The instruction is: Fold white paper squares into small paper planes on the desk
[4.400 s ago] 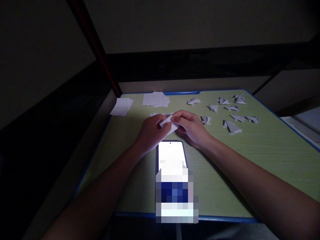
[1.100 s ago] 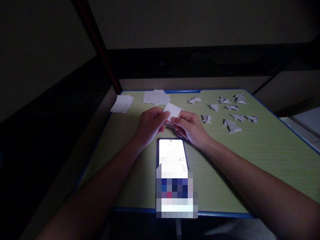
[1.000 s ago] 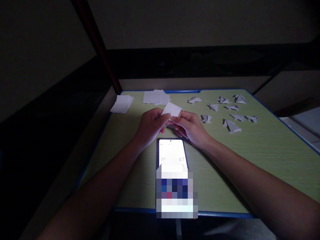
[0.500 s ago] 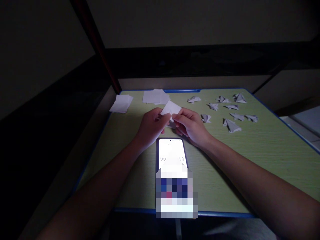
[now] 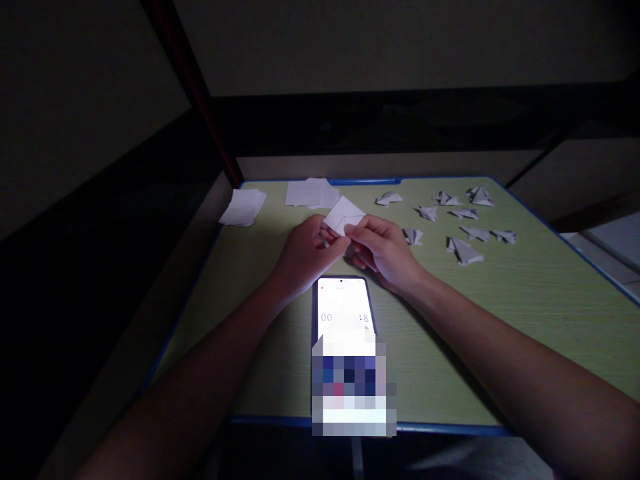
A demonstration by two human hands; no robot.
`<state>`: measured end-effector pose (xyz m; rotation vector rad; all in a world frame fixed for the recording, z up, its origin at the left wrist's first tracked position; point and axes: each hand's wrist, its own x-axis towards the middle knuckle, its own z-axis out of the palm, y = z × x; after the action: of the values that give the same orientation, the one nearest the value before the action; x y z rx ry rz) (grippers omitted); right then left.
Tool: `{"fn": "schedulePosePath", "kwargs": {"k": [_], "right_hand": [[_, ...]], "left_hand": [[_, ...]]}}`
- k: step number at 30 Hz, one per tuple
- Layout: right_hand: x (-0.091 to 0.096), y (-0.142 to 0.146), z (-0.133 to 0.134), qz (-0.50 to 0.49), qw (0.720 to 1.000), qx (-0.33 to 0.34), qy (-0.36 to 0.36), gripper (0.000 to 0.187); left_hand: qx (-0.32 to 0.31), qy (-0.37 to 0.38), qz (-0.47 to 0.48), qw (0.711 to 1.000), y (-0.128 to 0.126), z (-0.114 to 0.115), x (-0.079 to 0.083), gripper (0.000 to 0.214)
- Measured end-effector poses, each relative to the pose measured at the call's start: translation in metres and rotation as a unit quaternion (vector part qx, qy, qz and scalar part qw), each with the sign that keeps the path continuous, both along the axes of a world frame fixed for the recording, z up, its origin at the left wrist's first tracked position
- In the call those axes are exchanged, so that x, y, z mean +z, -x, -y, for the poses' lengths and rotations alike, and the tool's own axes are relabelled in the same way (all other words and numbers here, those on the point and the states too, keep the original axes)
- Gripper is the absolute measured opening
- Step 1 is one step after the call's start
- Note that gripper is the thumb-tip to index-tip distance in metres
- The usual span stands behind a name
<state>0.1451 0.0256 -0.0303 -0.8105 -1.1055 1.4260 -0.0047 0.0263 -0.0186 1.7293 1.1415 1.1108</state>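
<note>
A small white sheet of folded paper, diamond-shaped with crease lines across it, is held up above the table between both hands. My right hand pinches its lower right edge, the thumb lying on the front face. My left hand grips the lower left side, with fingers partly behind the paper and the thumb along its bottom corner. Just below the hands lies a phone with a bright screen showing digits; its lower part is blurred out.
Several folded paper figures lie spread over the right of the green table. A stack of white paper sits at the far left corner, and more sheets lie at the back edge. A wall stands behind.
The left thumb has slid down and right off the paper's face to its bottom corner. More of the diamond now shows, slightly higher. The right hand has barely moved.
</note>
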Motion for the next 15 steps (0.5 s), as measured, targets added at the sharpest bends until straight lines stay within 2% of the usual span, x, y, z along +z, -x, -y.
{"fn": "schedulePosePath", "kwargs": {"k": [15], "right_hand": [[0.0007,-0.0013,-0.0012,0.002,1.0,0.004,0.006,0.028]], "left_hand": [[0.001,-0.014,-0.028,1.0,0.0004,0.0001,-0.0009,0.011]]}}
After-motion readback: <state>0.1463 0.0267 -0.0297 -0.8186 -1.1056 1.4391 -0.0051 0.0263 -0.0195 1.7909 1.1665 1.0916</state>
